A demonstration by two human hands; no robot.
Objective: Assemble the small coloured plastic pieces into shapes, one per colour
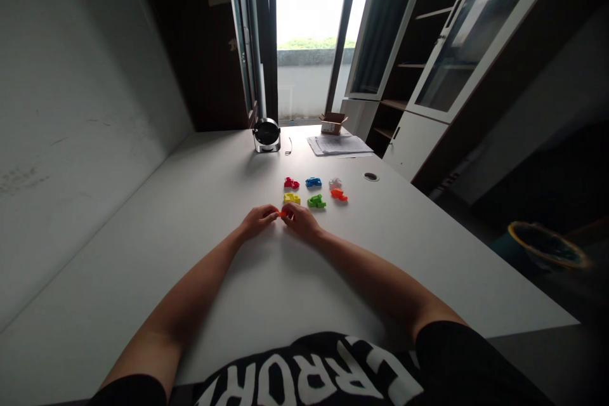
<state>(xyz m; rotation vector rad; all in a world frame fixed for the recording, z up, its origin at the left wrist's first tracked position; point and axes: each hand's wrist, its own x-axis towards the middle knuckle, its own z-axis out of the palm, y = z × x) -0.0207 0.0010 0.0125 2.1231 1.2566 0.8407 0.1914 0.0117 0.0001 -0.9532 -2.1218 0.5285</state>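
Note:
Between my two hands is a small orange plastic piece [281, 214], mostly covered by fingers, so its exact kind is hidden. My left hand [259, 220] pinches its left end, and my right hand [299, 220] grips it from the other side. Just beyond my hands lie small plastic toy pieces in two rows. The far row has a red one [291, 183], a blue one [313, 183] and a whitish one [335, 183]. Nearer are a yellow one [292, 198], a green one [316, 202] and another orange one [339, 195].
On the white table [228, 330] stand a round black device on a silver stand [267, 135] and an open cardboard box [332, 123], with papers [340, 144] before it. A cable hole [371, 176] sits at right. A wall borders the left; a bin [547, 246] is beyond the right edge.

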